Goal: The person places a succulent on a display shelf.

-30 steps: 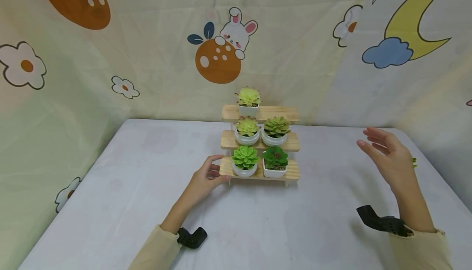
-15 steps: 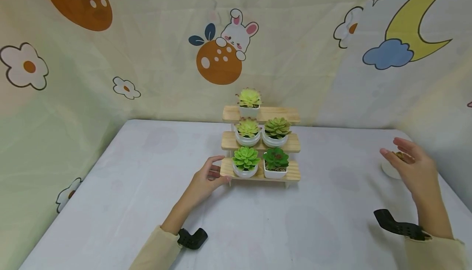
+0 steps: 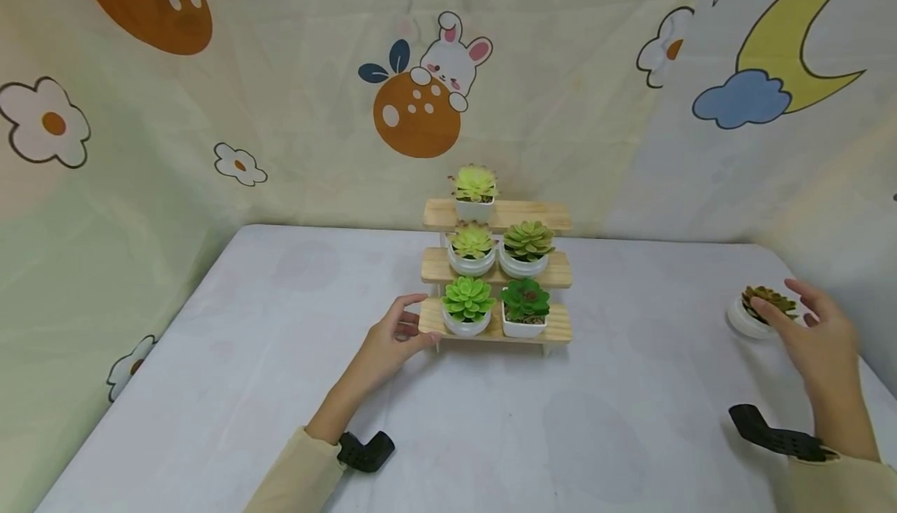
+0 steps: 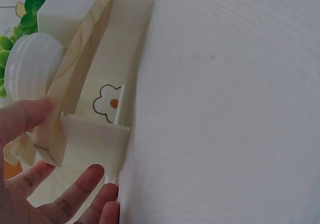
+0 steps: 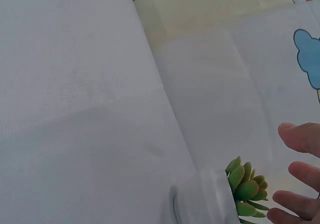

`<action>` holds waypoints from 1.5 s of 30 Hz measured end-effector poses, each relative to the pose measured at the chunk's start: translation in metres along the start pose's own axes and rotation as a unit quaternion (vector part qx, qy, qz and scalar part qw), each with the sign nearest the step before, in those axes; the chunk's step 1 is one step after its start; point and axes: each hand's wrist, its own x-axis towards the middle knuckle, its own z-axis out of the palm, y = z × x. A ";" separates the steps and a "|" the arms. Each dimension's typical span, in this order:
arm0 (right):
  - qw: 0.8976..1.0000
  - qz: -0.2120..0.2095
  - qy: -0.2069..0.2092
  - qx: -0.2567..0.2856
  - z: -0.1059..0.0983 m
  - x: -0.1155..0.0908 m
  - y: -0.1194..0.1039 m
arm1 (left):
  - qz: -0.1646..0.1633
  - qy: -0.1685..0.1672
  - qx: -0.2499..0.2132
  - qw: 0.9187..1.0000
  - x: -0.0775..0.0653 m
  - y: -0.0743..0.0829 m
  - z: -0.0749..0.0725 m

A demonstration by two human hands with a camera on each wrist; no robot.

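Note:
My left hand (image 3: 385, 344) grips the left end of the lowest board of a three-tier wooden plant stand (image 3: 536, 216). In the left wrist view the thumb (image 4: 22, 118) lies against that board (image 4: 82, 66), with the other fingers below it, partly behind the stand. At the table's right side my right hand (image 3: 821, 342) is over a succulent in a white round pot (image 3: 744, 321). The right wrist view has its fingers (image 5: 302, 140) spread and apart from the green leaves (image 5: 246, 186); the pot's lower part is cut off there.
Several potted succulents stand on the boards: a pale green one (image 3: 475, 184) on top, two in the middle, then a bright green one (image 3: 468, 300) and a dark green one (image 3: 525, 301) below. A patterned cloth (image 3: 315, 93) hangs behind the white table (image 3: 280, 303).
My right hand has moved right and slightly down toward the potted succulent, which the hand and arm hid more before. My left hand keeps its hold on the stand.

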 end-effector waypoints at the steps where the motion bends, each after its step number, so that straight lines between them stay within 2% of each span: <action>1: 1.000 -0.001 0.003 -0.004 0.001 0.007 0.010 | 0.000 0.000 0.000 1.000 0.000 0.000 0.000; 5: 1.000 -0.018 0.014 -0.019 0.007 0.035 0.048 | 0.000 0.000 0.003 1.000 0.000 0.000 0.000; 8: 1.000 -0.010 0.011 -0.015 0.007 0.041 0.057 | 0.001 0.000 0.003 1.000 0.000 0.000 0.000; 13: 0.999 0.039 -0.014 0.004 0.005 0.023 0.035 | 0.002 0.000 0.004 1.000 0.000 0.000 0.000; 18: 0.996 0.068 -0.051 0.035 -0.001 -0.005 0.003 | 0.001 -0.001 0.009 1.000 0.000 0.000 0.000; 21: 0.994 0.082 -0.057 0.039 -0.001 -0.013 -0.007 | -0.002 -0.001 0.006 1.000 0.000 0.001 -0.001; 32: 0.993 0.084 -0.077 0.013 0.002 -0.010 -0.002 | -0.005 -0.001 0.002 1.000 -0.001 0.003 -0.001; 39: 0.993 0.070 -0.091 -0.010 0.002 -0.011 -0.003 | -0.006 -0.001 0.000 1.000 -0.001 0.003 -0.001; 45: 0.992 0.083 -0.097 -0.013 0.001 -0.011 -0.006 | -0.007 -0.001 0.000 1.000 -0.001 0.003 -0.001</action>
